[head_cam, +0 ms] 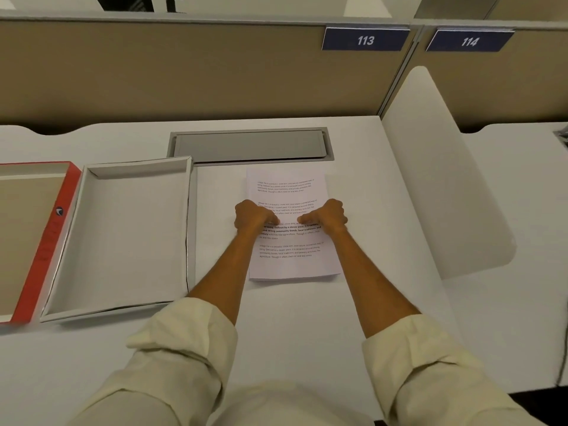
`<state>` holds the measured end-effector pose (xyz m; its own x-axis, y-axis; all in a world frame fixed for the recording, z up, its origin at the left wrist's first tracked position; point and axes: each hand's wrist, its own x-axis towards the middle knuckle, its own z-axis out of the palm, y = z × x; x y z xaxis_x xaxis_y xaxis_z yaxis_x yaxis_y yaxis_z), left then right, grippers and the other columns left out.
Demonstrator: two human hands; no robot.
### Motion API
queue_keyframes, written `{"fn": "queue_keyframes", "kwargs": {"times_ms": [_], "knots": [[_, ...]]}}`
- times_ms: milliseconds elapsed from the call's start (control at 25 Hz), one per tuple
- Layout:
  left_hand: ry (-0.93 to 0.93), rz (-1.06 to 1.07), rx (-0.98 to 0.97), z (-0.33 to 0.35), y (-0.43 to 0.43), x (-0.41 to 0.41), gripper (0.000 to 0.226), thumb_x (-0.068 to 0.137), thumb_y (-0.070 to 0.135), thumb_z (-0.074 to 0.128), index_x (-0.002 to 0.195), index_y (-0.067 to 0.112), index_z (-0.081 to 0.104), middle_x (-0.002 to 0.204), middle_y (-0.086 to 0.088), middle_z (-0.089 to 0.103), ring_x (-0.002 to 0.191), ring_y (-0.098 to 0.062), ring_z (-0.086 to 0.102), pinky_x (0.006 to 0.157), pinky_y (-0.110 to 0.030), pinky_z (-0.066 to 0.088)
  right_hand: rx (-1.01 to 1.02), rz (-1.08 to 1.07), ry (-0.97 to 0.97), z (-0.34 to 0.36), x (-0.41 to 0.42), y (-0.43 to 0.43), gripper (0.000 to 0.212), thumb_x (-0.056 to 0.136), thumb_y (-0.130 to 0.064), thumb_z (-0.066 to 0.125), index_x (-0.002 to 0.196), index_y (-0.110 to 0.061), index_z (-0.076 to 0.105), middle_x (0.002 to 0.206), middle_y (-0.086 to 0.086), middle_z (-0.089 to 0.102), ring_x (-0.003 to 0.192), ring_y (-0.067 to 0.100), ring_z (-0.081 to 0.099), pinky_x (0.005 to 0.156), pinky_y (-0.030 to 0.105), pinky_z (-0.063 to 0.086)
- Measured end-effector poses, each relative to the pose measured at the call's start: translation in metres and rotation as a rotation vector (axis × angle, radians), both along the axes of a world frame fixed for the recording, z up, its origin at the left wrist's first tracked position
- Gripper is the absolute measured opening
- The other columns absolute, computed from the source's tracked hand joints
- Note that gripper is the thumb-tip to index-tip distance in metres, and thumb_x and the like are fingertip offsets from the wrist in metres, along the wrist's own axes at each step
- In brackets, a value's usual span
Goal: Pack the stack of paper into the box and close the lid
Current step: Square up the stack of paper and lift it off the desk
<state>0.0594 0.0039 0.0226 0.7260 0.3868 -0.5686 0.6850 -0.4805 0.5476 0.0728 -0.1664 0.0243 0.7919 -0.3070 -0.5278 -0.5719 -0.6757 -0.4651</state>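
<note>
At the centre of a white tabletop (pixel 307 318) in study carrel 113, a person in rolled cream sleeves (pixel 172 358) presses both hands onto a stack of white printed paper (pixel 289 262). The left hand (pixel 253 215) sits knuckles-up on the stack's 9 o'clock edge, fingers curled under and thumb pointing inward across the text; whether the fingers have hooked beneath the sheets cannot be told. The right hand (pixel 330 214) mirrors it at the 3 o'clock edge, also curled shut, thumb laid flat on the page. The two thumbs nearly meet over a paragraph of bold type. The stack lies flat on the tabletop, squared up, its long side running from 12 to 6 o'clock.

Just beside the stack, at 9 o'clock from it, stands an open shallow grey-white cardboard box (pixel 129 238), nothing inside it, its near wall tilting slightly outward. Touching the box on its far side, further toward 9 o'clock, the red cardboard lid (pixel 49 238) lies upside down, its brown inner face showing and a small dark logo on its red rim; the frame cuts off part of it.

At 12 o'clock from the paper, a grey metal cable hatch (pixel 249 146) is set flush into the tabletop. Behind it rises a beige fabric partition (pixel 184 72) carrying a blue number plate reading 113 (pixel 365 40); a second plate, 114 (pixel 469 42), marks the neighbouring carrel beyond a white curved side divider (pixel 445 179).
</note>
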Motion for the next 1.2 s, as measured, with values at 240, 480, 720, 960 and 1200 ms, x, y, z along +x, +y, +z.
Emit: {"fn": "queue_keyframes", "kwargs": {"times_ms": [240,480,720,960,1200], "knots": [[0.048,0.003,0.071,-0.001,0.003,0.000,0.076,0.062,0.036,0.089,0.122,0.007,0.053,0.126,-0.013,0.059,0.116,-0.029,0.058,0.100,-0.041,0.051,0.064,0.025,-0.043,0.005,-0.002,0.000,0.068,0.064,-0.033,0.089,0.117,-0.005,0.057,0.123,0.015,0.064,0.111,0.031,0.062,0.089,0.036,0.052],[-0.069,0.060,0.016,-0.003,-0.002,-0.002,0.083,0.060,0.027,0.092,0.122,0.005,0.042,0.123,-0.015,0.057,0.106,-0.028,0.064,0.080,-0.030,0.052,0.107,-0.031,-0.096,0.002,-0.008,0.008,0.066,0.070,-0.031,0.086,0.121,-0.002,0.056,0.126,0.015,0.062,0.115,0.034,0.061,0.094,0.041,0.053],[-0.092,0.079,-0.092,0.005,-0.004,-0.007,0.048,0.069,0.014,0.086,0.106,0.007,0.056,0.120,-0.017,0.067,0.097,-0.030,0.068,0.069,-0.031,0.055,-0.059,-0.025,-0.168,0.008,-0.017,0.023,0.081,0.072,-0.035,0.083,0.130,0.002,0.040,0.130,0.019,0.054,0.121,0.037,0.055,0.099,0.043,0.046],[-0.530,0.184,-0.101,0.035,-0.012,-0.032,0.051,0.069,0.015,0.085,0.103,0.015,0.047,0.106,-0.006,0.064,0.085,-0.021,0.065,0.054,-0.014,0.049,0.102,-0.135,-0.564,0.032,-0.030,0.018,0.064,0.073,-0.026,0.082,0.115,-0.008,0.037,0.121,0.017,0.056,0.111,0.036,0.056,0.096,0.045,0.051],[-0.930,0.270,-0.397,0.051,-0.028,-0.062,0.053,0.078,0.011,0.079,0.102,0.040,0.042,0.098,0.019,0.057,0.087,-0.007,0.065,0.058,-0.004,0.051,0.574,-0.269,-0.918,0.040,-0.055,0.015,0.062,0.076,-0.018,0.082,0.109,-0.028,0.031,0.117,0.001,0.053,0.103,0.012,0.059,0.066,0.012,0.057]]}}
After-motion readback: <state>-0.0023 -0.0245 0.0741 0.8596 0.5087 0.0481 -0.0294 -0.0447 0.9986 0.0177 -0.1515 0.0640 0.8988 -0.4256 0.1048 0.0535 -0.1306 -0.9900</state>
